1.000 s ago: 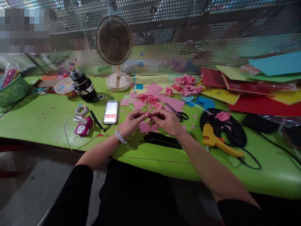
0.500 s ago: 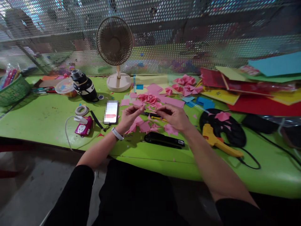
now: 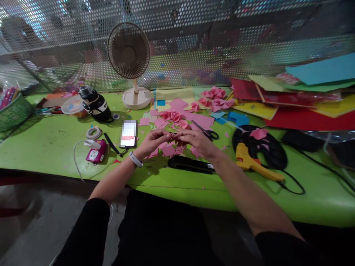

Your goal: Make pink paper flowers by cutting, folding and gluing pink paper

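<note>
Centre of the frame: left hand (image 3: 154, 142) and right hand (image 3: 199, 142) brought together fingertip to fingertip, just above the green table (image 3: 50, 146). Pinched between the fingertips of both, a small pink paper piece (image 3: 173, 137), blurred and mostly hidden by the fingers. White band on the left wrist. Under and around the hands, loose pink scraps (image 3: 168, 150) scattered on the tabletop. Just below the right hand, toward the near edge, a long black case (image 3: 190, 164), lying flat. Left of the hands, a phone (image 3: 128, 133) face up; further left, a tape roll (image 3: 93, 132) and a pink plug (image 3: 94, 154) with a white cable. Just behind the right hand, black-handled scissors (image 3: 207, 132). Right of centre, a yellow glue gun (image 3: 253, 163), partly on a black mat (image 3: 266, 147). Farther back, folded pink shapes (image 3: 215, 98), a small fan (image 3: 129, 55) standing upright, a black bottle (image 3: 94, 106). Upper right, stacked coloured sheets (image 3: 305, 118).
</note>
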The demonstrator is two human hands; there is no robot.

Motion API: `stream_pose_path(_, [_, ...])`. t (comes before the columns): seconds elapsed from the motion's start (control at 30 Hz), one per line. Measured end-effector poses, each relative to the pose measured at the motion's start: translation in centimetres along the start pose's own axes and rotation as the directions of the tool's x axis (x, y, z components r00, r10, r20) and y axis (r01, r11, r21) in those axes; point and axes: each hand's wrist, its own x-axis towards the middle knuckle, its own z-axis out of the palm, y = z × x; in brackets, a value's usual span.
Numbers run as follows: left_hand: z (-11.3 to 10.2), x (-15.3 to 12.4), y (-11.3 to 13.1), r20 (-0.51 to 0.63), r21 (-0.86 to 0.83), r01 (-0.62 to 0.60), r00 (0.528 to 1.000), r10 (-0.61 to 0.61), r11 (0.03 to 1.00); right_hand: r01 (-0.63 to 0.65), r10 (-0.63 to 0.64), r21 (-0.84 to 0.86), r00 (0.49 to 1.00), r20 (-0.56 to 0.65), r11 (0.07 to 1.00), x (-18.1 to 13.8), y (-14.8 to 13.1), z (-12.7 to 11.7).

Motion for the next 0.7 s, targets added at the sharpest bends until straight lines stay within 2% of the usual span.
stream_pose_path(0.13, [0.0, 0.0, -0.4, -0.026, -0.017, -0.011, 1.0, 0.01, 1.0, -0.021, 0.018, 0.041, 0.996, 0.085, 0.999, -0.1, -0.3, 0.9])
stream_pose_path(0.3, [-0.1, 0.1, -0.9, -0.069, -0.014, -0.019, 0.997, 0.018, 1.0, -0.047, 0.037, 0.119, 0.996, 0.085, 0.992, -0.1, 0.0, 1.6])
stream_pose_path(0.4, [0.1, 0.1, -0.7, -0.138, -0.087, -0.06, 0.989, 0.048, 0.994, -0.056, 0.06, 0.206, 0.998, -0.015, 0.977, 0.2, 0.7, 1.5])
stream_pose_path(0.5, [0.4, 0.0, -0.5, -0.259, -0.114, -0.123, 0.962, 0.09, 0.986, -0.005, 0.058, 0.25, 0.977, -0.206, 0.968, 0.7, 1.5, 1.3])
stream_pose_path(0.53, [0.5, -0.1, -0.5, -0.255, -0.097, -0.115, 0.963, 0.087, 0.989, 0.023, 0.043, 0.248, 0.965, -0.26, 0.969, 0.8, 1.8, 1.2])
stream_pose_path(0.6, [0.9, -0.3, -0.7, -0.177, -0.05, -0.046, 0.984, 0.037, 0.998, 0.063, 0.016, 0.229, 0.944, -0.329, 0.971, 1.1, 2.1, 1.1])
stream_pose_path(0.7, [1.5, -0.5, -1.1, -0.09, -0.048, 0.047, 0.995, -0.051, 0.998, 0.084, -0.004, 0.198, 0.928, -0.373, 0.977, 1.1, 2.1, 1.4])
